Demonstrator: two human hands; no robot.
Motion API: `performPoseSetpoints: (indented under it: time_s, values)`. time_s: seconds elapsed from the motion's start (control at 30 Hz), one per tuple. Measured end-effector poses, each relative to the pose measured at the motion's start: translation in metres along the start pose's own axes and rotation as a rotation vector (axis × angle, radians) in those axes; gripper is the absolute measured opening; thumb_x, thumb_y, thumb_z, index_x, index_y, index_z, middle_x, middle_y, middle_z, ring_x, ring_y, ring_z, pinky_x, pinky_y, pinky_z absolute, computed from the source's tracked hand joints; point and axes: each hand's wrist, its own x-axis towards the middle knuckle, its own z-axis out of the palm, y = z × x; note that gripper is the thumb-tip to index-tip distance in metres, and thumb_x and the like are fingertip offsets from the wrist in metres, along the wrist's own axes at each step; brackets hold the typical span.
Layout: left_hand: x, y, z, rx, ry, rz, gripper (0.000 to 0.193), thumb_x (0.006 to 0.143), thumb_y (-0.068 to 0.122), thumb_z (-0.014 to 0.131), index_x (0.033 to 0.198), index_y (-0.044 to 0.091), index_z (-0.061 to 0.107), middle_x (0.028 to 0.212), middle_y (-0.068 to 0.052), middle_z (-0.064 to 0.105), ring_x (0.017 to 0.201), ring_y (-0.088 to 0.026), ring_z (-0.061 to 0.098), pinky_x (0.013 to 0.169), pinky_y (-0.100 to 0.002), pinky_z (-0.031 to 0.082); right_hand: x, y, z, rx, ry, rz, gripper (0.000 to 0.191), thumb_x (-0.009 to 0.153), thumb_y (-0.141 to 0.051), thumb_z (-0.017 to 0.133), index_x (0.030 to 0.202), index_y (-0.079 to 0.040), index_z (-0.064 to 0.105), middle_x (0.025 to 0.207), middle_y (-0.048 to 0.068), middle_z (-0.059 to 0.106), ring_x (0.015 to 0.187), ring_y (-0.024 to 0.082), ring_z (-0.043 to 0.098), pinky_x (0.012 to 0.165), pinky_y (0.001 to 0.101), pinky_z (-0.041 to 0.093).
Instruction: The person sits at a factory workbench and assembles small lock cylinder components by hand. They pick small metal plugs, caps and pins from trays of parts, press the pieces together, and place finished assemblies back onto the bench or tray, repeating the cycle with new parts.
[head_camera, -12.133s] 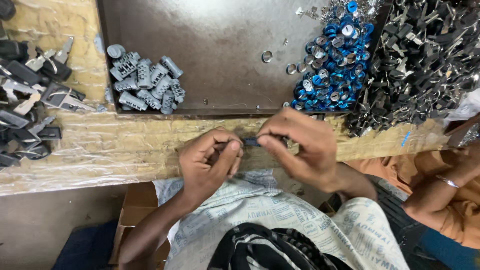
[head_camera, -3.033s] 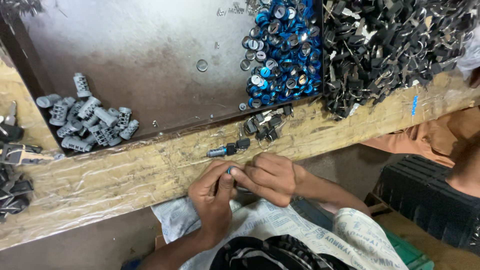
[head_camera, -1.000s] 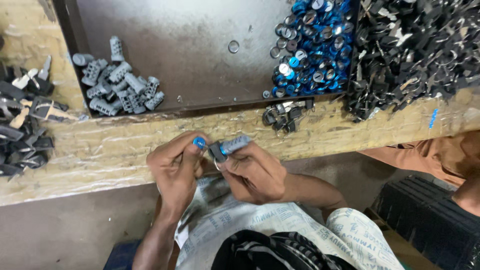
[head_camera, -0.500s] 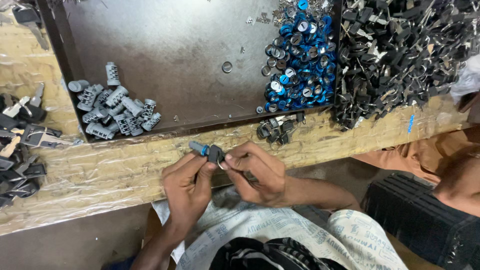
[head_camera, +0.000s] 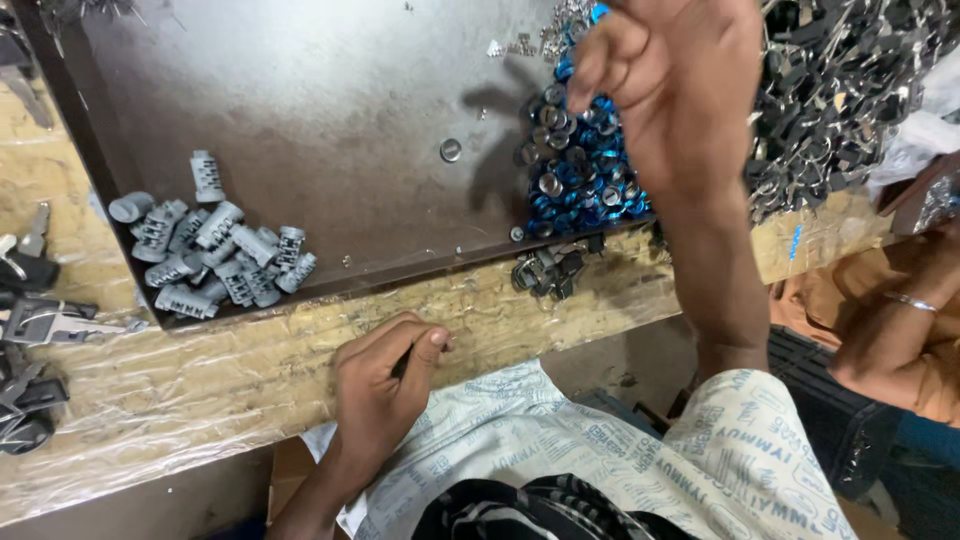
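Note:
My left hand (head_camera: 385, 385) rests at the near edge of the wooden bench (head_camera: 200, 390), its fingers closed around a small dark part that is mostly hidden. My right hand (head_camera: 675, 90) is stretched out over the dark metal tray (head_camera: 330, 100), above the heap of small blue-capped round parts (head_camera: 580, 170). Its fingers are curled and hang just over the heap; whether they hold anything is hidden. A pile of grey metal lock cylinders (head_camera: 215, 250) lies at the tray's near left corner.
A big heap of dark metal keys (head_camera: 850, 90) fills the tray's right side. A few small dark parts (head_camera: 550, 270) lie on the bench below the blue heap. Keys with black heads (head_camera: 30, 330) lie far left. Another person's arm with a bangle (head_camera: 905, 310) is at right.
My right hand left the small part it held with the left hand and reached up over the blue-capped parts. The left hand stayed at the bench edge, closed on the part.

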Motion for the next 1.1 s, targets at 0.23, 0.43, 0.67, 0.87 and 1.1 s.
performPoseSetpoints:
  time_s: [0.23,0.43,0.67,0.87,1.1]
  values:
    - [0.001,0.002,-0.002,-0.031,0.018,0.001,0.013,0.097,0.005,0.068,0.088,-0.004,0.071,0.074,-0.008,0.068,0.061,-0.012,0.061,0.055,-0.024,0.048,-0.013,0.033,0.035,-1.268,-0.177,-0.47,0.019,0.1,0.0,0.07,0.119,0.001,0.067,0.108,0.014,0.065,0.088,0.027,0.069,0.074,0.0347,0.057]
    - [0.003,0.002,0.001,-0.066,0.019,-0.112,0.015,0.098,0.009,0.069,0.088,-0.002,0.074,0.069,-0.006,0.067,0.058,-0.009,0.06,0.051,-0.024,0.046,-0.022,0.043,0.033,-1.444,-0.26,-0.592,0.02,0.093,0.004,0.071,0.111,0.011,0.063,0.106,0.018,0.06,0.081,0.032,0.064,0.068,0.0378,0.054]
    - [0.004,-0.006,-0.008,-0.71,-0.197,-0.338,0.018,0.096,0.007,0.068,0.104,-0.008,0.074,0.073,-0.011,0.07,0.047,-0.008,0.054,0.039,-0.025,0.045,-0.077,0.037,0.047,-0.965,-0.591,-1.363,0.015,0.084,0.005,0.074,0.095,0.013,0.067,0.075,0.009,0.062,0.058,0.012,0.054,0.048,0.0277,0.038]
    - [-0.004,-0.006,-0.013,-0.8,-0.173,-0.261,0.018,0.099,0.002,0.069,0.108,-0.013,0.073,0.082,-0.017,0.071,0.054,-0.012,0.058,0.044,-0.03,0.052,-0.085,0.048,0.05,-0.91,-0.549,-1.349,0.02,0.086,0.002,0.078,0.103,0.011,0.073,0.076,0.006,0.062,0.059,0.011,0.054,0.049,0.0262,0.038]
    - [-0.009,-0.012,-0.001,-0.148,0.172,-0.032,0.012,0.094,-0.002,0.07,0.106,-0.004,0.075,0.079,-0.009,0.078,0.051,-0.008,0.061,0.043,-0.023,0.047,-0.011,0.038,0.036,-1.085,-0.244,-0.536,0.009,0.104,-0.006,0.078,0.113,-0.005,0.077,0.076,0.006,0.062,0.06,0.015,0.056,0.052,0.0323,0.041]
